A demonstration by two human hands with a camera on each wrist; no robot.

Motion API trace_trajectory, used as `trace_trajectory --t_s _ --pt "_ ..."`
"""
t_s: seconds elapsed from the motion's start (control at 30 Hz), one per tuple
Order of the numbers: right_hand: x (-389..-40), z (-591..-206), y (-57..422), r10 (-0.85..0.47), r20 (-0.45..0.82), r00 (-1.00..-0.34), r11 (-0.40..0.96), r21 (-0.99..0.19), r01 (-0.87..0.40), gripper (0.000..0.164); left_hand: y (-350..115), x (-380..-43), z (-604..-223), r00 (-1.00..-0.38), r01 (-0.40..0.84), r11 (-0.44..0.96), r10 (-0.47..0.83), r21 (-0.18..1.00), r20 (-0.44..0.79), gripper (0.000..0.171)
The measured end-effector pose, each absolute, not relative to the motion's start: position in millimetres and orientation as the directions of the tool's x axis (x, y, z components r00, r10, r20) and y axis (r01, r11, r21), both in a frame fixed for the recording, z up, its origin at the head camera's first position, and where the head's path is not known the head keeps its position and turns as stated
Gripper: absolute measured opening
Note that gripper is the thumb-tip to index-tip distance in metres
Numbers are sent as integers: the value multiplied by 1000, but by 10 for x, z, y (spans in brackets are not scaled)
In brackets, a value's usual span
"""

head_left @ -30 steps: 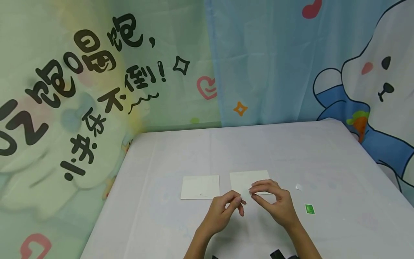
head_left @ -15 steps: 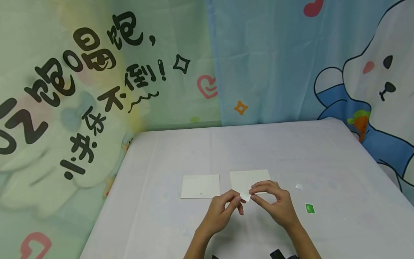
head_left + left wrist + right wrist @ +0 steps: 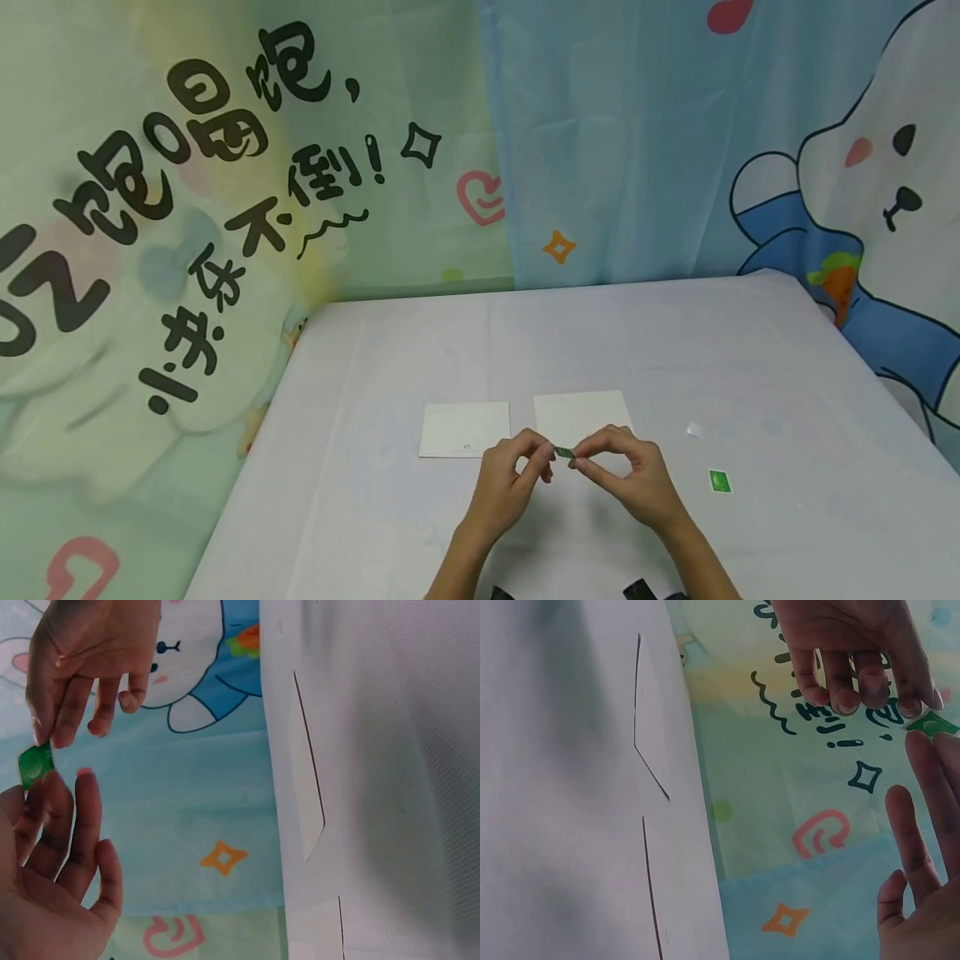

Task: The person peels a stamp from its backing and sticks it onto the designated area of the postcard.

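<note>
Between both hands, above the table, is a small green square sticker (image 3: 564, 452) with a pale edge. My left hand (image 3: 513, 479) pinches one end of it between thumb and forefinger. At the opposite end, the thumb and fingertips of my right hand (image 3: 630, 475) pinch it too. The left wrist view shows the sticker (image 3: 35, 765) with its green face visible, spanning the two sets of fingertips. On the table to the right lies a second green sticker (image 3: 720, 481) with a white border.
Two white cards lie side by side beyond the hands, a left card (image 3: 465, 429) and a right card (image 3: 581, 414) partly covered by the right hand. A small whitish scrap (image 3: 693, 430) rests on the white table (image 3: 375, 517). Printed curtains hang behind the table.
The held sticker has turned from its white side to its green side as seen from the head. Both hands have shifted slightly, the left a little further left. The second sticker stays put.
</note>
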State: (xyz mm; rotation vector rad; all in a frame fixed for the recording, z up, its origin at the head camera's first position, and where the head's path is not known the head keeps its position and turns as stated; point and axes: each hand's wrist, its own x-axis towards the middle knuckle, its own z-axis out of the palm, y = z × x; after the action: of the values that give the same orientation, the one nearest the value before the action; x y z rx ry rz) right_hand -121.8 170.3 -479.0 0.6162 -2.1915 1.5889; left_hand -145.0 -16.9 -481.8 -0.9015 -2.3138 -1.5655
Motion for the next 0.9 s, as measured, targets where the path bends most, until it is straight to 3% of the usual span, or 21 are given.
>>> trace_trajectory --t_s 0.17,0.33,0.57,0.9 --pt "-1201 -4816 1685 -151 471 -869 199 -847 -493 23 -163 -1461 -4833 -787 616 310 265 724 557 8" --pt "-1199 -4831 1661 -167 427 -889 103 -889 -446 20 -158 -1474 -4850 -772 635 251 214 730 598 5" --pt "-1203 -4858 1655 -196 379 -904 35 -919 -393 15 -159 -1482 -4851 -794 600 136 226 788 565 4" --pt "-1222 -4916 1636 -225 340 -913 -70 -940 -333 9 -180 -1342 -4520 -837 527 122 244 841 489 6"
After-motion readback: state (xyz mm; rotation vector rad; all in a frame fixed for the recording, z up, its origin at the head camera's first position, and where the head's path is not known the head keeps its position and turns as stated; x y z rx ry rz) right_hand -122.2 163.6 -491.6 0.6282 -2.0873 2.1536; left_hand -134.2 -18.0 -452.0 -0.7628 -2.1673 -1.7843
